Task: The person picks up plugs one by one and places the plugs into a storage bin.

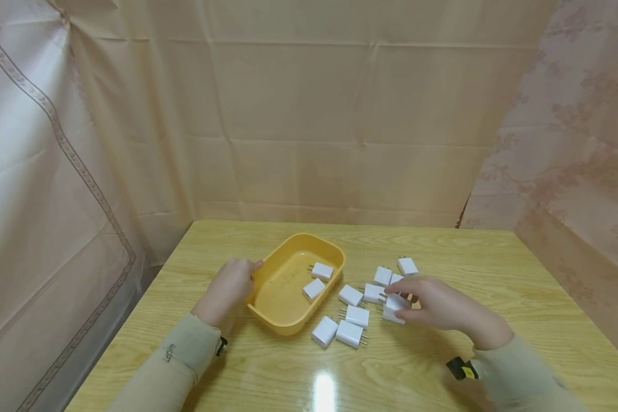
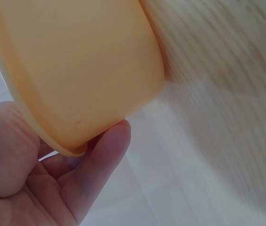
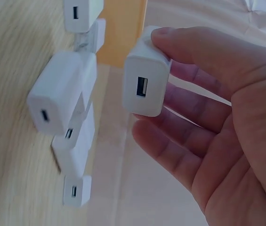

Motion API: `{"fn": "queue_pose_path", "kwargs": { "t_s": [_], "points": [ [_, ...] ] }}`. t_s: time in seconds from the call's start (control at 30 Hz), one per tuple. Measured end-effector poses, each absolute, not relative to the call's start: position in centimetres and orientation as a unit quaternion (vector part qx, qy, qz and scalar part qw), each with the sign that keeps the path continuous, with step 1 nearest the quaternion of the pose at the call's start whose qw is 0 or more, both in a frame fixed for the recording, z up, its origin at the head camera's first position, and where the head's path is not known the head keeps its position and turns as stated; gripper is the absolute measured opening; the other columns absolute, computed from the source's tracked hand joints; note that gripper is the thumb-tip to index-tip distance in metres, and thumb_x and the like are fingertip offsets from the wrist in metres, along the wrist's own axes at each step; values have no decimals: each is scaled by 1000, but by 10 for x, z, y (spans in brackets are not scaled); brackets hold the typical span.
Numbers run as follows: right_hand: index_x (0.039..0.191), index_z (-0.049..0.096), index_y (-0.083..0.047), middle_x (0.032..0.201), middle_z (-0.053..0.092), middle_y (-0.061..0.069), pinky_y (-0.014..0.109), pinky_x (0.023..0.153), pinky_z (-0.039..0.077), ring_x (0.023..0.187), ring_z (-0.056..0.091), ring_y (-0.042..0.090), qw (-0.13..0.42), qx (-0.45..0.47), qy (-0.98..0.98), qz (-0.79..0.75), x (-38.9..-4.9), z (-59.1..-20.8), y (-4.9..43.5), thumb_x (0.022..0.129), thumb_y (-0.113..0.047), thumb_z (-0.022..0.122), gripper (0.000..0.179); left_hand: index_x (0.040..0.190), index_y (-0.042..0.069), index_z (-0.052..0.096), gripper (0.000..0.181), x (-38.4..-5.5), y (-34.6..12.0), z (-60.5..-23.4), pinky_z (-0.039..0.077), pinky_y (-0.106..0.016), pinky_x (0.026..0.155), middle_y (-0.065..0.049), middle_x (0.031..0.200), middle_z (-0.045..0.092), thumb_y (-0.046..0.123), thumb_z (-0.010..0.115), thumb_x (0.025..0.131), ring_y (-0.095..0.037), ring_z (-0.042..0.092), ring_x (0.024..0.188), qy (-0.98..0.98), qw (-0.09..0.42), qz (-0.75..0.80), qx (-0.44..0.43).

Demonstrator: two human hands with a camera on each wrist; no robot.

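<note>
My left hand (image 1: 230, 290) holds the left rim of a yellow plastic basin (image 1: 286, 329); in the left wrist view its fingers (image 2: 105, 155) press on the basin's outer wall (image 2: 100, 70). Two white plug chargers lie in the basin, one charger (image 1: 322, 270) behind the other (image 1: 313, 289). Above the table, my right hand (image 1: 438, 303) pinches a white USB charger (image 3: 132, 101) between thumb and fingers. Its USB port faces the right wrist camera. Several more chargers (image 1: 357, 316) lie on the table between the basin and my right hand, some partly hidden by that hand.
The wooden table (image 1: 226, 366) has its far edge against a hanging beige cloth (image 1: 309, 114). More cloth hangs at the left and right sides. One charger (image 1: 407, 266) lies farthest back, beyond my right hand.
</note>
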State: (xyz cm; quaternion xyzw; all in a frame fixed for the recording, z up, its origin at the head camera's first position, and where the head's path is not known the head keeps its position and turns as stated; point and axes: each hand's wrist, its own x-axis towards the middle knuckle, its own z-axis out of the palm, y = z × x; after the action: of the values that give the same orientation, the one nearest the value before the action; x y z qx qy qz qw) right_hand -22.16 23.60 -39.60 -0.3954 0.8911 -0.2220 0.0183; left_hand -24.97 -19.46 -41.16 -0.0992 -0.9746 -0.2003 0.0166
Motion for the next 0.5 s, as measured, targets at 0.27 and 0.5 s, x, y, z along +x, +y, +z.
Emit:
{"fn": "queue_pose_path", "kwargs": {
  "t_s": [0.27,0.5],
  "points": [
    [127,68,-2,105,70,-5,34,71,57,90,63,9,-2,-398,890,-223,-232,-388,214,90,-14,78,40,136,1,63,47,-249,-195,-412,36,-24,46,-19,133,63,-12,58,91,-14,37,53,-975,19,-197,-101],
    [129,67,-2,105,71,-3,32,72,57,88,63,8,-23,-400,887,-229,-240,-382,196,91,-16,77,42,136,0,62,47,-248,-195,-410,36,-24,45,-20,132,64,-12,58,91,-14,35,52,-975,17,-198,-102]
  ]
}}
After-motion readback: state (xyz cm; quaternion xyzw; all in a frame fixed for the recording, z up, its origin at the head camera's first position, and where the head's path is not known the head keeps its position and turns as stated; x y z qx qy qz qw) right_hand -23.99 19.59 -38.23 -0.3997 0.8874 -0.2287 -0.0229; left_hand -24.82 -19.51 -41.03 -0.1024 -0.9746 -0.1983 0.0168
